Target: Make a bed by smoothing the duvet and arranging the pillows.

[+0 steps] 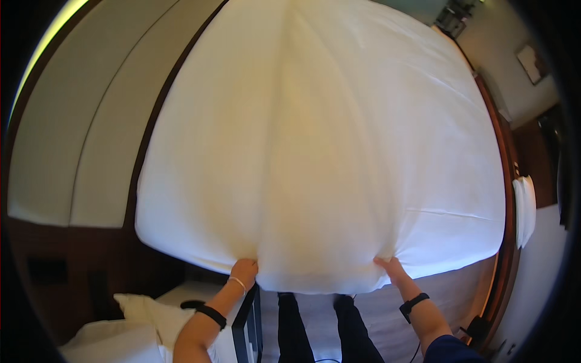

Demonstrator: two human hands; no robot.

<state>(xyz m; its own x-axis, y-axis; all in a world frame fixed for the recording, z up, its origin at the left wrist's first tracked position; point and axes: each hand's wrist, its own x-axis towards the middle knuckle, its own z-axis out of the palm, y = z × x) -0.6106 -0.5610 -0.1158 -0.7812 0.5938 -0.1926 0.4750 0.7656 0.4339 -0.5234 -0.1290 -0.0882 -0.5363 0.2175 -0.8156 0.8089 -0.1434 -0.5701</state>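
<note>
A white bed sheet [317, 149] covers the large bed before me. My left hand [245, 271] grips the sheet at the bed's near edge, left of the middle. At the same edge, further right, my right hand [391, 268] pinches the cloth. Long folds run up across the bed from my left hand, and shorter creases spread from my right. Between my hands the near edge of the sheet bulges towards me. The fingertips of my left hand are hidden by the hand and the cloth.
A padded headboard [104, 122] lies along the left. White pillows [118, 336] and a bedside cabinet [247, 317] are at lower left. More white pillows [524, 211] lie beyond the bed's right side, near a wooden ledge [504, 149]. My legs [295, 326] stand on the floor below.
</note>
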